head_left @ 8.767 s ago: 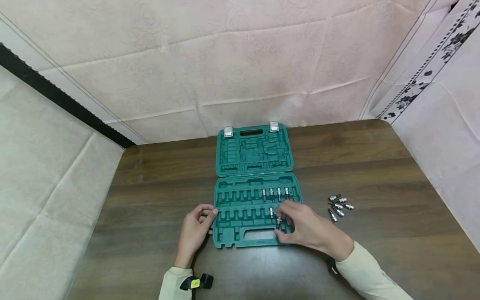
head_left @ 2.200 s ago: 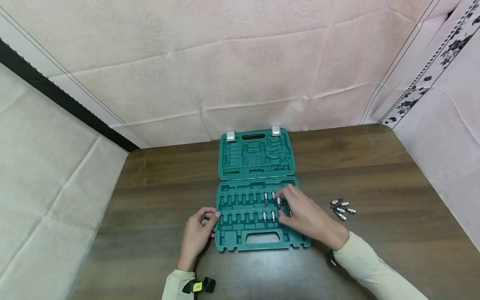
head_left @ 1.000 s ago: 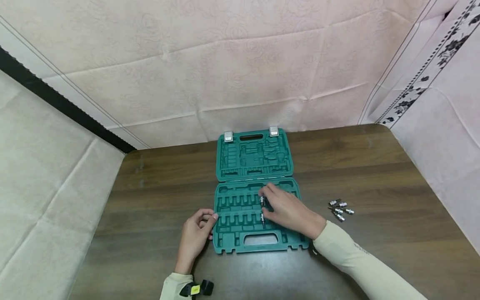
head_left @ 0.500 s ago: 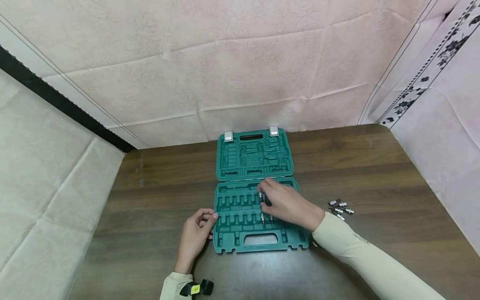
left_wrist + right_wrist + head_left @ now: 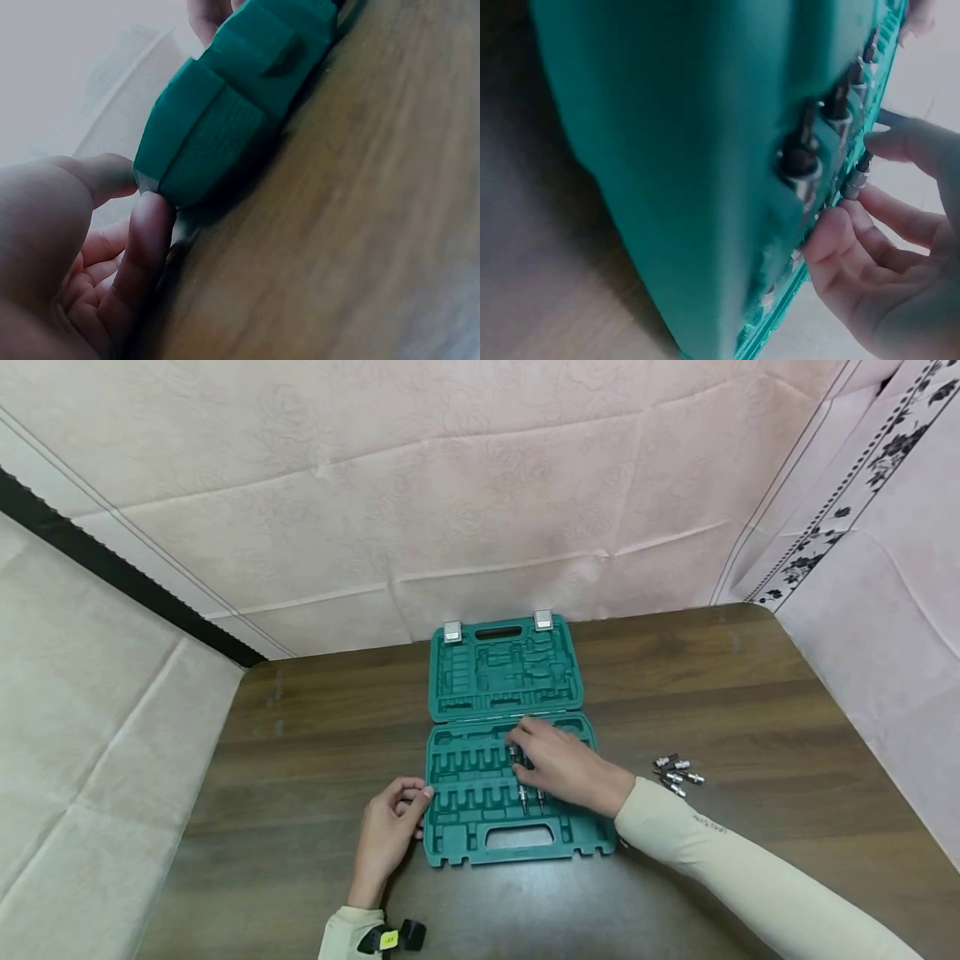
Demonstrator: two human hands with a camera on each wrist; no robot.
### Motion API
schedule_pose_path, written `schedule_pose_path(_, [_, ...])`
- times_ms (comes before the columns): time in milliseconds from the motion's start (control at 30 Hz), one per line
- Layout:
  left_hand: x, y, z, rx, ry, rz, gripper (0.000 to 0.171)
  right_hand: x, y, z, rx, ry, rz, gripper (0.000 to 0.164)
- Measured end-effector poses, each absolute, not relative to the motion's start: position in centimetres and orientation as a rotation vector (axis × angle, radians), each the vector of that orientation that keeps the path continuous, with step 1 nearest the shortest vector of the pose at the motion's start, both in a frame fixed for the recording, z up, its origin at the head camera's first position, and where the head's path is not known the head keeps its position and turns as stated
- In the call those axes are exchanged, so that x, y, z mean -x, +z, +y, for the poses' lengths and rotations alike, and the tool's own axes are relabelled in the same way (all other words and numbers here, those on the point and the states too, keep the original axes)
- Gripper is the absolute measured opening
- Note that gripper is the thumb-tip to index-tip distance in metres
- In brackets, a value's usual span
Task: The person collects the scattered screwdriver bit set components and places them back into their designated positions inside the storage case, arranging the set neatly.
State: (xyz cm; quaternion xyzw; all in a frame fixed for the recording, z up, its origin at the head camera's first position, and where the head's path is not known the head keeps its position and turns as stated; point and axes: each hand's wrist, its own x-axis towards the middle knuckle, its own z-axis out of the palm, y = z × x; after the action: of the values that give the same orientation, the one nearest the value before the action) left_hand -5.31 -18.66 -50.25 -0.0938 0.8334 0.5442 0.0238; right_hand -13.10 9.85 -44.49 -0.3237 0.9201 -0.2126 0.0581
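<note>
One bit point(image 5: 856, 180) is in the right hand point(image 5: 566, 760), and that hand has just slid a little toward nine o'clock. Half a second ago it was right over the end bit point(image 5: 522, 797) of the low row; now its fingertips are past it, at about ten o'clock from it. The bit is by the top row of the green case point(image 5: 447, 842), pinched between thumb and fingers, with only a small gap between them. I cannot tell if it is all the way down in a slot. For the work, this seems to mean a spot nearer nine o'clock is getting its turn. The left hand point(image 5: 386, 835) has not moved much. It pinches the case's edge at nine o'clock, thumb and finger close together, and that likely helps the case stay put. The lid point(image 5: 457, 672) lies open at twelve o'clock. Loose bits point(image 5: 673, 777) lie on the table point(image 5: 712, 677) at three o'clock, well apart from the case. That pile looks the same as two seconds ago, so those bits seem to be waiting.
</note>
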Motion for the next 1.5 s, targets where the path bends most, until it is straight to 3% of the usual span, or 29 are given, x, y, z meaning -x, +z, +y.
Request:
schedule_pose_path(333, [5.3,-50.3,-18.6,0.276,1.679,2.591,0.018,12.3,-45.8,10.0,1.164,-0.595,2.901,0.026])
schedule_pose_path(967, [5.3,-50.4,-18.7,0.281,1.681,2.593,0.018,11.5,-46.0,9.7,1.077,-0.647,2.93,0.045])
schedule_pose_path(1500, [5.3,-50.4,-18.6,0.282,1.673,2.597,0.019,11.0,-46.3,9.5,1.169,-0.559,3.028,0.04])
